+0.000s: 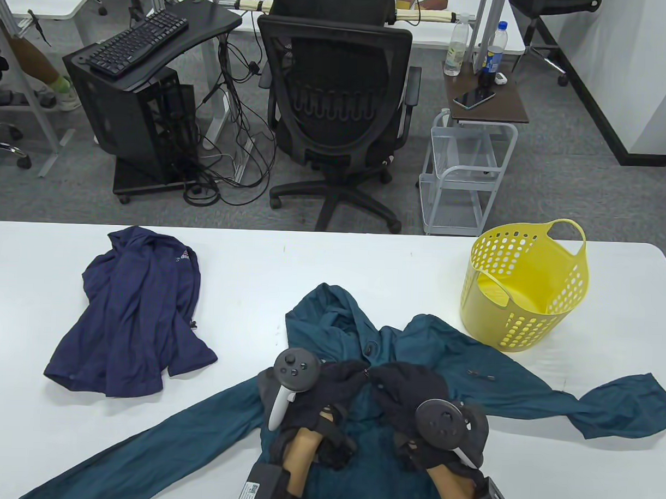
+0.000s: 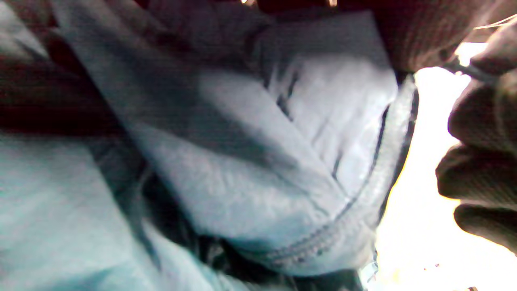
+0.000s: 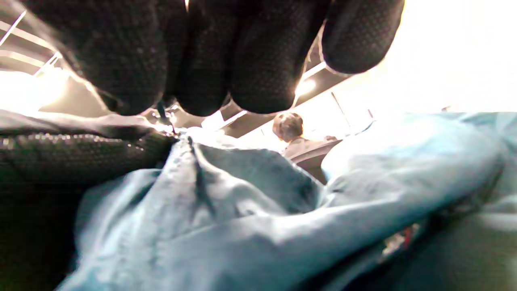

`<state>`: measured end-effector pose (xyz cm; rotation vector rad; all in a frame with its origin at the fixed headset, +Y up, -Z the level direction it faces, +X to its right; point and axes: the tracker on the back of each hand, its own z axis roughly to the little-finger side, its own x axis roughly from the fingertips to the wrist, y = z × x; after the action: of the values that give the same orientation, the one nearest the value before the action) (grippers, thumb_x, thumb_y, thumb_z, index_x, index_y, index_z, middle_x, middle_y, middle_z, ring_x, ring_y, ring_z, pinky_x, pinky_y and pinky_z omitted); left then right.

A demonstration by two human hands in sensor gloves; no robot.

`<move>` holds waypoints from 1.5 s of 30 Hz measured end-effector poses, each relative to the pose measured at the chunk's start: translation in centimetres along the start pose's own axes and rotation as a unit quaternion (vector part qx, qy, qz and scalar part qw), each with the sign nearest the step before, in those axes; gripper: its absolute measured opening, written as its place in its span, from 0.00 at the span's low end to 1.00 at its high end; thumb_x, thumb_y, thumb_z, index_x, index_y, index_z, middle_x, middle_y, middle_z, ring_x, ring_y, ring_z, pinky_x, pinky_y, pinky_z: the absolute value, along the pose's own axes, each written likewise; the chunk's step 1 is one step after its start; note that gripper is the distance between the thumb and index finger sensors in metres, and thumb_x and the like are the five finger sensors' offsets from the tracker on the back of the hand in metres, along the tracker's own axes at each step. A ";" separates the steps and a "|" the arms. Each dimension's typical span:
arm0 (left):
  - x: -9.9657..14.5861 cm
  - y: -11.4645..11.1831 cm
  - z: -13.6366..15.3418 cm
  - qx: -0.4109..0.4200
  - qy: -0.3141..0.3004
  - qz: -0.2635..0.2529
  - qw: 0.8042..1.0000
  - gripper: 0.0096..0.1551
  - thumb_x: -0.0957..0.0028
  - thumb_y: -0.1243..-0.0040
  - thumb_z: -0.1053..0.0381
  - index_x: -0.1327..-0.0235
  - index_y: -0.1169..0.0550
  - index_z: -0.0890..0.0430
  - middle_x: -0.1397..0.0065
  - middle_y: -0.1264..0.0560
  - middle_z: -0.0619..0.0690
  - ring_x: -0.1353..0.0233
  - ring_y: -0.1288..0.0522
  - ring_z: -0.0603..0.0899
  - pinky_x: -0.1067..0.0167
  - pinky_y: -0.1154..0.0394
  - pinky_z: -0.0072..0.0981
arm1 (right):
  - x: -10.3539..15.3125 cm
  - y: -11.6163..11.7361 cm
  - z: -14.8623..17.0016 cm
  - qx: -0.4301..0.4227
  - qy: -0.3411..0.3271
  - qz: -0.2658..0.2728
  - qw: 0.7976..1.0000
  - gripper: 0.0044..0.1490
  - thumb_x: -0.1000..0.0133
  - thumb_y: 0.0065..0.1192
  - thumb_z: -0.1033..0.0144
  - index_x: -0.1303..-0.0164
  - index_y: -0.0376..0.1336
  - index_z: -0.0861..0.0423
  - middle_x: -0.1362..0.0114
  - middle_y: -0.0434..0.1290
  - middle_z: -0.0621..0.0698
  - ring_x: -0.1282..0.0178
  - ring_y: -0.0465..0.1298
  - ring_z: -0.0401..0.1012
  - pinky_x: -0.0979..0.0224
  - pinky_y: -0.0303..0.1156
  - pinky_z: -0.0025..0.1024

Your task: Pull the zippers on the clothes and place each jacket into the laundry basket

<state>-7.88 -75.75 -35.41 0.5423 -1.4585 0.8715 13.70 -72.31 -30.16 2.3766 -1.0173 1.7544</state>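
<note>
White and long, the counter carried a teal jacket spread flat near its front edge, hood toward the far side and sleeves thrown out to both sides; both hands sat close together on the jacket's middle, by its front opening; the left hand had its gloved fingers curled into the fabric, which bunched right under it in the left wrist view; the right hand also had its fingers curled, with a fold of the jacket just below them, though whether they pinched a zipper pull could not be told; a navy jacket lay crumpled well apart on the left; a yellow laundry basket stood upright at the right, just beyond the teal jacket's shoulder.
</note>
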 end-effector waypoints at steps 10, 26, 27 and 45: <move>-1.4 0.9 0.1 -0.014 0.040 -0.013 0.999 0.23 0.63 0.37 0.35 0.55 0.13 0.34 0.45 0.13 0.33 0.26 0.26 0.58 0.32 0.37 0.65 | -0.1 1.3 -0.6 0.138 -0.015 -0.023 0.990 0.23 0.48 0.71 0.47 0.44 0.75 0.41 0.39 0.82 0.44 0.46 0.84 0.44 0.33 0.73 0.55; -4.0 -1.4 -7.1 -0.242 0.014 -0.053 0.969 0.23 0.67 0.40 0.38 0.59 0.13 0.34 0.48 0.12 0.33 0.28 0.23 0.56 0.33 0.32 0.63 | -0.7 1.3 0.1 0.228 0.033 -0.064 0.971 0.24 0.48 0.68 0.47 0.43 0.74 0.39 0.39 0.81 0.43 0.43 0.82 0.44 0.31 0.71 0.52; -4.1 -1.5 -7.4 -0.246 0.012 -0.050 0.968 0.23 0.67 0.40 0.38 0.59 0.13 0.34 0.48 0.13 0.33 0.28 0.23 0.56 0.33 0.33 0.63 | -0.7 1.2 0.2 0.228 0.033 -0.064 0.971 0.24 0.48 0.69 0.47 0.43 0.74 0.40 0.39 0.81 0.43 0.43 0.82 0.44 0.31 0.71 0.52; -5.5 0.8 -5.2 -0.381 0.007 -0.176 0.907 0.24 0.62 0.43 0.36 0.52 0.17 0.34 0.42 0.15 0.35 0.28 0.24 0.57 0.33 0.32 0.64 | 0.3 3.9 -0.5 0.150 0.023 -0.256 0.955 0.23 0.47 0.67 0.47 0.42 0.73 0.36 0.26 0.79 0.42 0.30 0.80 0.51 0.29 0.71 0.54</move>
<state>-4.72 -72.13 -41.36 0.1866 -1.4894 -0.0146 11.40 -75.30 -31.12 2.4367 -0.0972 1.8334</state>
